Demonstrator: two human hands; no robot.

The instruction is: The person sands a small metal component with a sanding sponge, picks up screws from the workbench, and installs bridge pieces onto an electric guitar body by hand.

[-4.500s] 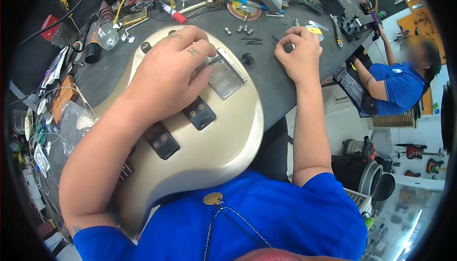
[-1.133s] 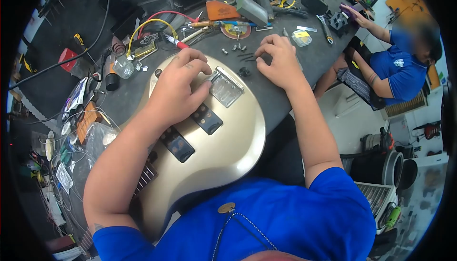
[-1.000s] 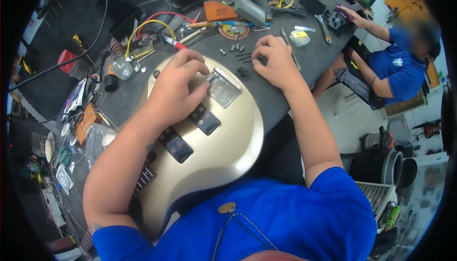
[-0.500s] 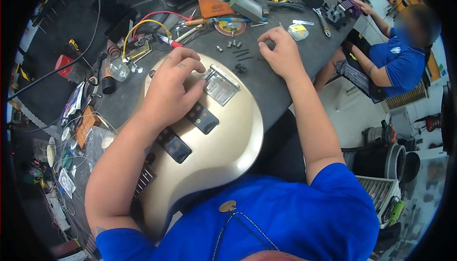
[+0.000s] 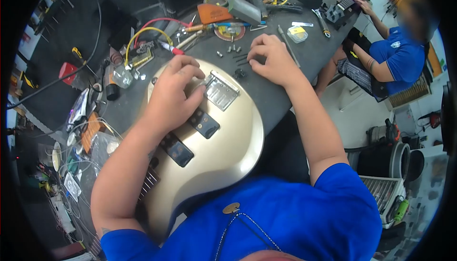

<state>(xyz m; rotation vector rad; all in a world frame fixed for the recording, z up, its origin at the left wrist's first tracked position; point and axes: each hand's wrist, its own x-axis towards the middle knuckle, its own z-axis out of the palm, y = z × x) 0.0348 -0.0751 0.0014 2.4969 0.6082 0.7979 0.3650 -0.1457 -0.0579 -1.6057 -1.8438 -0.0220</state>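
A gold guitar body [image 5: 228, 142] with two black pickups and a metal bridge [image 5: 222, 92] lies in front of me. My left hand [image 5: 178, 87] rests on it at the bridge's left side, fingers bent and thumb apart; nothing shows in its grasp. Over the dark bench, my right hand [image 5: 273, 61] has curled fingers with a gap between thumb and index. Its fingertips are at the ends of thin black screws [image 5: 241, 57]; whether they touch is unclear. Small metal parts [image 5: 231, 49] and a black part [image 5: 239, 73] lie nearby. A slim grey tool [image 5: 289, 44] lies beside that hand.
Behind the guitar are a yellow cable [image 5: 143, 23], an orange block [image 5: 213, 13] and a grey metal block [image 5: 244, 9]. A small clear box [image 5: 297, 33] sits at the right, near pliers [image 5: 321, 23]. Another person [image 5: 400, 56] in blue sits at the far right.
My right hand has moved left and toward me, up to the black screws. The slim grey tool now shows along its right side. My left hand stays on the guitar.
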